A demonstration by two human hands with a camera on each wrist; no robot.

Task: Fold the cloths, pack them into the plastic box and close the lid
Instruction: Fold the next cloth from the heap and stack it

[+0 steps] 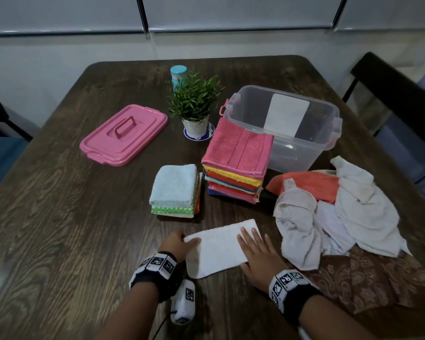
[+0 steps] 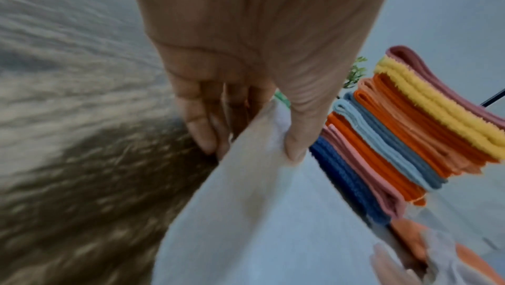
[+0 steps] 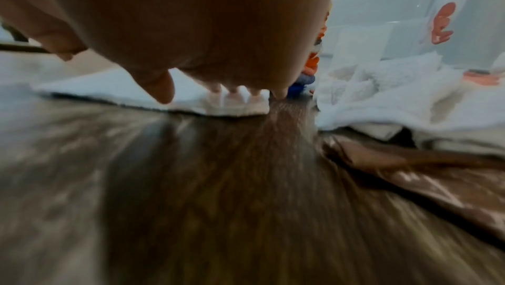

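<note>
- At the near edge of the table (image 1: 59,192), a white cloth (image 1: 219,251) lies half-folded — the left hand (image 1: 174,244) pinches its left corner between thumb and fingers, and the right hand (image 1: 255,253) lies flat on its right end, fingers straight, pinning it.
- Judging by its look, this cloth is light, soft terry: limp and easy to crease, with enough nap not to slide on the wood. Corners and hems seem the best places to take it (a mid-panel grab would only bunch it).
- Beyond it stand two folded piles: a small one topped by a fluffy blue cloth (image 1: 174,185), and a taller stack (image 1: 236,165) with a pink ribbed towel on top — yellow, orange, grey and navy layers below, edges soft and rounded.
- On the right, a loose heap (image 1: 341,212) of thin, wrinkled white and orange cloths waits unfolded, partly over a brown patterned fabric (image 1: 378,278).
- Behind the stack sits the box (image 1: 282,123): clear, rigid plastic with pink latches, holding no cloths that I can see.
- Its pink lid (image 1: 124,134), stiff and handled, lies apart to the left.
- A small potted plant (image 1: 194,104) stands between them.
</note>
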